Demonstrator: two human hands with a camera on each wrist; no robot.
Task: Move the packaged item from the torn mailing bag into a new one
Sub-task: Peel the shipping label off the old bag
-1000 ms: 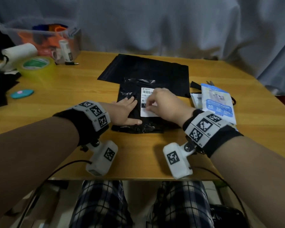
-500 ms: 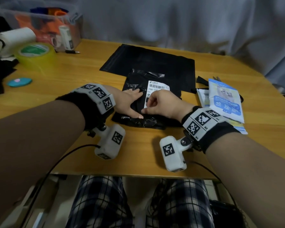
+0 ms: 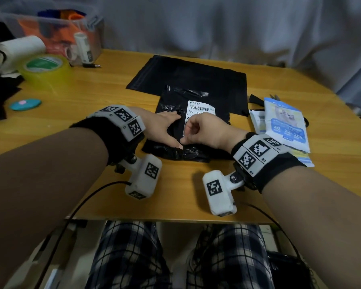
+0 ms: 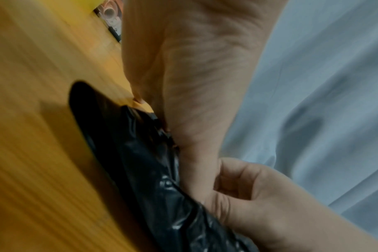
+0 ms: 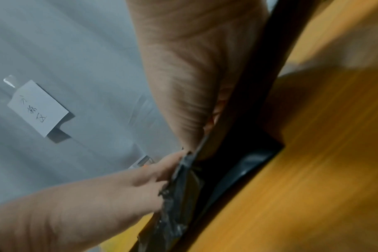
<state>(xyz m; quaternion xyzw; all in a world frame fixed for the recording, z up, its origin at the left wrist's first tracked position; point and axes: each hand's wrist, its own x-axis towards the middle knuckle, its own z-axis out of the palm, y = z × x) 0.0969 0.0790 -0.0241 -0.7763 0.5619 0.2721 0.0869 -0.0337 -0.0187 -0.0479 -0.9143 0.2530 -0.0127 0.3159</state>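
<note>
The torn black mailing bag [image 3: 175, 151] lies crumpled in the middle of the wooden table [image 3: 175, 195], with a white shipping label [image 3: 198, 109] on top. My left hand [image 3: 163, 130] lies flat on the bag's left side, fingers straight. My right hand [image 3: 204, 130] is curled at the label's left edge and pinches the black film. In the right wrist view a lifted edge of the bag [image 5: 192, 158] runs up into its fingers. A flat new black bag [image 3: 188, 78] lies just behind. A blue and white packet [image 3: 286, 124] rests to the right.
At the back left stand a yellow-green tape roll [image 3: 44, 69], a clear plastic bin [image 3: 56, 34], a white roll [image 3: 19, 46] and a pen [image 3: 91, 65]. A teal disc [image 3: 25, 104] lies at the left. Grey cloth hangs behind the table.
My right hand has slid from the middle of the label to its lower left edge and curled into a pinch. The left hand stays flat on the bag.
</note>
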